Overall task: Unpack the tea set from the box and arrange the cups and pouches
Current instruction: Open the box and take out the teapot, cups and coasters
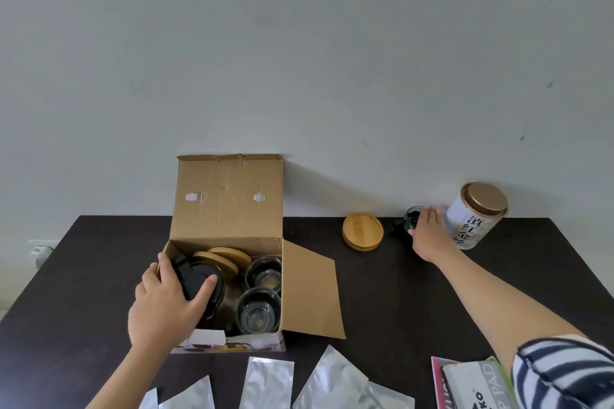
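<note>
left hand [166, 302] gripping teapot [199, 285] in box [229, 196]; right hand [428, 232] closing round cup [412, 217]; risk: glass knocking tin [475, 214], chipping.

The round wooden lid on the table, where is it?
In the head view, the wooden lid lies on the table's far edge, between the box and the right hand.
</note>
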`<action>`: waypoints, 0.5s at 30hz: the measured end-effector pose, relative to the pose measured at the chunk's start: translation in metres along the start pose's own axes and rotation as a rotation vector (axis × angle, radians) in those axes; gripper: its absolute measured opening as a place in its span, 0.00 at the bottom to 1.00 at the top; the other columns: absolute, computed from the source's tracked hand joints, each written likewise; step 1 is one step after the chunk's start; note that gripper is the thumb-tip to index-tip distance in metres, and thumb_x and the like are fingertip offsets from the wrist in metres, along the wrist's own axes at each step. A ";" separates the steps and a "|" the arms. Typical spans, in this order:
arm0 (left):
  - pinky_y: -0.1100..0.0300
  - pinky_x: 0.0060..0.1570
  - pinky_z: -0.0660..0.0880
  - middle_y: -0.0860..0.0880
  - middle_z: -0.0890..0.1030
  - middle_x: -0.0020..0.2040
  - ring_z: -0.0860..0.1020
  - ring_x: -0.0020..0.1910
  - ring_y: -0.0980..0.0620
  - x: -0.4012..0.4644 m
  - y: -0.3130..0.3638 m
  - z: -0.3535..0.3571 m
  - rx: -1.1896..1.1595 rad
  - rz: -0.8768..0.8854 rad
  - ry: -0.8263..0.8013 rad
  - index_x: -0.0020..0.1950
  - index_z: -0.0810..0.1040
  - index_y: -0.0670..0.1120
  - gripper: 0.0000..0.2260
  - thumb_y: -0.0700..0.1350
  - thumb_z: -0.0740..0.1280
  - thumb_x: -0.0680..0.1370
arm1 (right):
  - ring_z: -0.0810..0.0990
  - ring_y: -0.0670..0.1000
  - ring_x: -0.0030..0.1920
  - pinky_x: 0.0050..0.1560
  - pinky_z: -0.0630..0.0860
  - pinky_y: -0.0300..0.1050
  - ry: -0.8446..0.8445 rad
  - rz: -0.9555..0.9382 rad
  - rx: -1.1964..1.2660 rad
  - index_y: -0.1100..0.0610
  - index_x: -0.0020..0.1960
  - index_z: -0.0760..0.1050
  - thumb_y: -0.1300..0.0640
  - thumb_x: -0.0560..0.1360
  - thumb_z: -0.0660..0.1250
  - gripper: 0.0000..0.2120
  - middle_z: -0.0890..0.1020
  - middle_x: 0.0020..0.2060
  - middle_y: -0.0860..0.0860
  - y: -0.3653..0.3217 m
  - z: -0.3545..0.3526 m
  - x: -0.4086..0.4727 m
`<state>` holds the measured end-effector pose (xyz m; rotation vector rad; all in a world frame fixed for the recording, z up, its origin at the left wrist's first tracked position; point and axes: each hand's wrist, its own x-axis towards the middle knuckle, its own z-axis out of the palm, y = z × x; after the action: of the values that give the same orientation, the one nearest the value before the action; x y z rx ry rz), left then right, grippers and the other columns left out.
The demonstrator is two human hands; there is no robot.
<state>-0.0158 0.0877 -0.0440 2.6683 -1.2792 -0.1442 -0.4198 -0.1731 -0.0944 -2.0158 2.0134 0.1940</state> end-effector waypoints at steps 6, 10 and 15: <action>0.43 0.54 0.75 0.37 0.64 0.72 0.67 0.68 0.36 0.001 -0.001 0.001 -0.004 0.009 0.009 0.77 0.50 0.42 0.47 0.73 0.53 0.68 | 0.44 0.58 0.78 0.76 0.51 0.55 0.044 -0.128 0.097 0.66 0.77 0.41 0.49 0.82 0.55 0.35 0.45 0.77 0.61 -0.018 -0.015 -0.026; 0.44 0.55 0.75 0.37 0.64 0.72 0.67 0.68 0.36 0.001 -0.002 0.001 -0.008 0.019 0.018 0.77 0.50 0.42 0.47 0.73 0.53 0.69 | 0.62 0.56 0.74 0.71 0.63 0.52 0.176 -0.356 0.329 0.62 0.76 0.57 0.51 0.81 0.57 0.27 0.64 0.74 0.57 -0.057 -0.024 -0.086; 0.45 0.58 0.72 0.38 0.62 0.73 0.65 0.69 0.37 0.000 -0.001 0.000 -0.025 0.021 0.014 0.77 0.48 0.42 0.46 0.72 0.55 0.71 | 0.77 0.41 0.55 0.57 0.75 0.41 0.227 -0.564 0.683 0.57 0.68 0.71 0.56 0.79 0.64 0.19 0.78 0.60 0.50 -0.127 -0.022 -0.166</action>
<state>-0.0150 0.0884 -0.0445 2.6290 -1.2920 -0.1372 -0.2985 -0.0231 -0.0113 -2.0631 1.2578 -0.7569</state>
